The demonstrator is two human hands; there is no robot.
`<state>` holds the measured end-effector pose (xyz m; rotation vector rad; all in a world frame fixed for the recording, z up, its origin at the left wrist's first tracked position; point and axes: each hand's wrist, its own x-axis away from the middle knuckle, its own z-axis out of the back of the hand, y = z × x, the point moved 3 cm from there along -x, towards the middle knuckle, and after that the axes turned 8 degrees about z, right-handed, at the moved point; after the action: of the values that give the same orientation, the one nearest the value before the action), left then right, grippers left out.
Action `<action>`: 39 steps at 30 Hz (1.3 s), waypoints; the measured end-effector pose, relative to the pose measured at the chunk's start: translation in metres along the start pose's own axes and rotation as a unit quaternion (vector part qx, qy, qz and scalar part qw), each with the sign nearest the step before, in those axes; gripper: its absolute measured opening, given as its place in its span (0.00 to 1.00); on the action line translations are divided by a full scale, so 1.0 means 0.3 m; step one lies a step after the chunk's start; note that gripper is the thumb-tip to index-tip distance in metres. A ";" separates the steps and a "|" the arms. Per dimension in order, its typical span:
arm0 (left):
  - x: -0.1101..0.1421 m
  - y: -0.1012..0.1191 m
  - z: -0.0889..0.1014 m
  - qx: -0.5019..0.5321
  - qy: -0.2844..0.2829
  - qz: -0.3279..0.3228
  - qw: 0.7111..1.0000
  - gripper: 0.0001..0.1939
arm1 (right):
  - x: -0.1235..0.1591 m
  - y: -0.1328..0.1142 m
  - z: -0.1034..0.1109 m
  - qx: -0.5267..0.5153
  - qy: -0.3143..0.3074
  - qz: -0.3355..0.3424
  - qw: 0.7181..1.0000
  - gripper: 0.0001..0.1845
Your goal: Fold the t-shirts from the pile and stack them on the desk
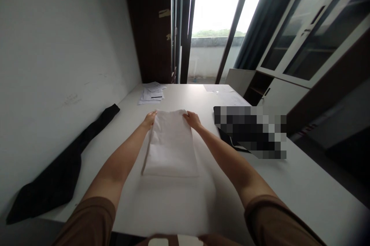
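Note:
A folded piece of white cloth, roughly rectangular, hangs or lies over the white table in front of me. My left hand grips its far left corner, fingers closed on the edge. At the far right corner, my right hand pinches the same cloth between thumb and fingers. A few creases run down from the held edge, and the near edge is fairly straight. Whether the near part touches the tabletop, I cannot tell for certain.
Black cloth lies along the left wall on the white table. Papers are stacked at the far left, with more sheets at the far right. To the right sits a dark item, partly pixelated. A cabinet stands beyond.

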<state>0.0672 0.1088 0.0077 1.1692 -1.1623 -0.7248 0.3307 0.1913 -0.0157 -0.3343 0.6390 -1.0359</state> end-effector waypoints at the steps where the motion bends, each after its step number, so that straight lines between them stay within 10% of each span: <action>1: -0.008 -0.013 -0.006 -0.024 0.017 -0.002 1.000 0.22 | -0.013 0.011 -0.010 0.034 -0.016 -0.013 0.999 0.15; 17: -0.054 -0.153 0.064 -0.343 0.209 -0.064 0.914 0.17 | 0.039 0.024 -0.122 0.130 -0.039 -0.109 0.985 0.20; 27: 0.171 -0.236 0.088 -0.480 0.105 -0.094 0.866 0.36 | 0.055 0.029 -0.127 0.162 -0.028 -0.100 0.981 0.19; 34: 0.329 -0.292 0.186 -0.404 -0.002 -0.062 0.912 0.28 | 0.047 0.028 -0.135 0.175 0.007 -0.089 0.981 0.18; 39: 0.373 -0.249 0.187 -0.525 0.045 -0.104 0.844 0.22 | 0.048 0.048 -0.126 0.127 -0.004 -0.101 0.987 0.16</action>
<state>0.0554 -0.0313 -0.0307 0.3678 -0.3893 -1.2378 0.3217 0.1871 -0.0573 -0.1818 0.4643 -1.2947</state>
